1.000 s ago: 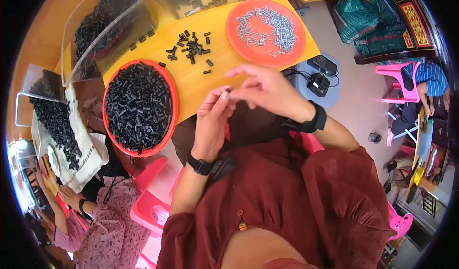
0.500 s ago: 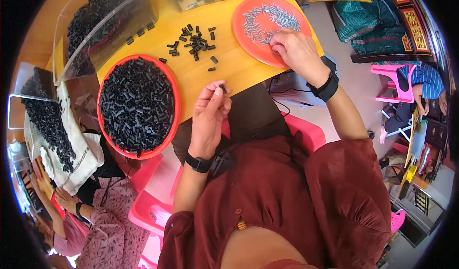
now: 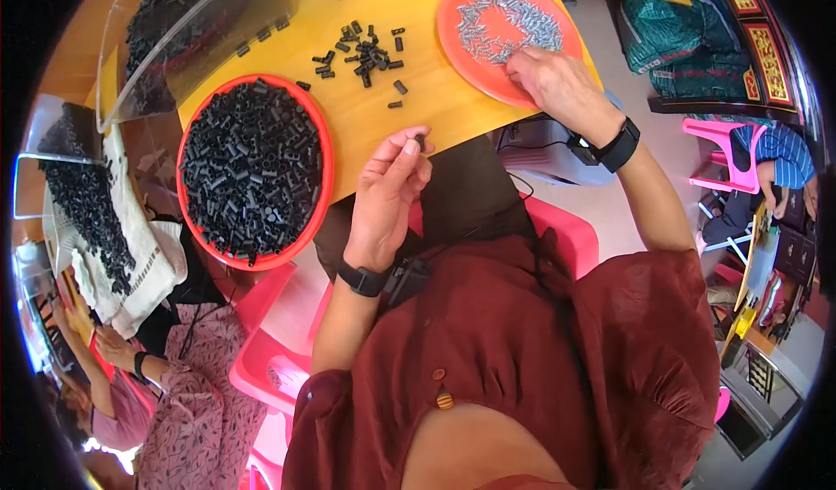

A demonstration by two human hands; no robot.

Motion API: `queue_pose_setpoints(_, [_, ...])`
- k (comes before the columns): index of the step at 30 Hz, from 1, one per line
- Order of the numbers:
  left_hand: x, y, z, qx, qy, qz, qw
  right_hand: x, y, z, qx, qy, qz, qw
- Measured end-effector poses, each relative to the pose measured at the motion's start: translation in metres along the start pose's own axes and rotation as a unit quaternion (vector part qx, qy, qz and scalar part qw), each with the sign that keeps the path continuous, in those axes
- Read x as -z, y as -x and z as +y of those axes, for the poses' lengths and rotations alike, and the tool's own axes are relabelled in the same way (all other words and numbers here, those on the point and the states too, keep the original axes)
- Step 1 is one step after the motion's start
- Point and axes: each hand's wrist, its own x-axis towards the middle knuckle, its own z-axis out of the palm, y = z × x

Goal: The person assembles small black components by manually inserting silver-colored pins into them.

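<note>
My left hand (image 3: 383, 194) is raised at the table's near edge, thumb and fingers pinching a small black plastic sleeve (image 3: 421, 142). Over to the right, my right hand (image 3: 568, 91) reaches into a round red-orange plate (image 3: 488, 85) of small silver screws (image 3: 535, 24). Its fingertips are drawn together at the plate's near side; whatever is between them is hidden. Left of my left hand, a red-rimmed basin (image 3: 326, 155) is heaped with black plastic sleeves (image 3: 248, 172). A loose scatter of the same sleeves (image 3: 370, 57) lies on the yellow table (image 3: 348, 141).
Clear plastic bins (image 3: 196, 41) of black parts stand at the far left and far edge. A co-worker's hand (image 3: 117, 351) shows at lower left, near a white cloth (image 3: 144, 255) holding more black parts. Pink stools (image 3: 266, 364) stand close by.
The view has shifted slightly, so the table and its contents sit higher. My left hand keeps its pinch on the sleeve, and my right hand stays at the screws with its fingers drawn together.
</note>
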Motion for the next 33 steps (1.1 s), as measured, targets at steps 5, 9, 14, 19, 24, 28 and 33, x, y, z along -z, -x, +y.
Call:
queue_pose_setpoints(5, [0.000, 0.000, 0.000, 0.008, -0.005, 0.005, 1.000, 0.007, -0.002, -0.014, -0.078, -0.150, 0.041, 0.985])
queue_pose_setpoints(9, [0.002, -0.002, -0.002, 0.002, -0.006, -0.002, 1.000, 0.019, -0.005, -0.048, -0.098, -0.263, 0.088, 0.956])
queue_pose_setpoints(14, [0.001, 0.002, -0.001, -0.002, -0.015, 0.000, 1.000, 0.024, -0.008, -0.085, -0.091, -0.318, 0.044, 0.943])
queue_pose_setpoints(19, [-0.005, 0.001, -0.001, -0.019, -0.029, 0.027, 0.999, 0.026, -0.018, -0.101, -0.046, -0.341, 0.001, 0.939])
queue_pose_setpoints(24, [-0.001, 0.000, -0.004, -0.014, -0.024, 0.022, 0.999, 0.015, -0.019, -0.104, -0.016, -0.318, -0.007, 0.948])
queue_pose_setpoints(28, [-0.003, -0.001, -0.007, -0.022, -0.042, 0.034, 0.998, 0.012, -0.018, -0.105, -0.011, -0.324, 0.009, 0.946])
queue_pose_setpoints(33, [0.000, 0.000, -0.008, -0.037, -0.027, 0.026, 0.999, 0.014, -0.019, -0.106, -0.031, -0.336, -0.002, 0.941])
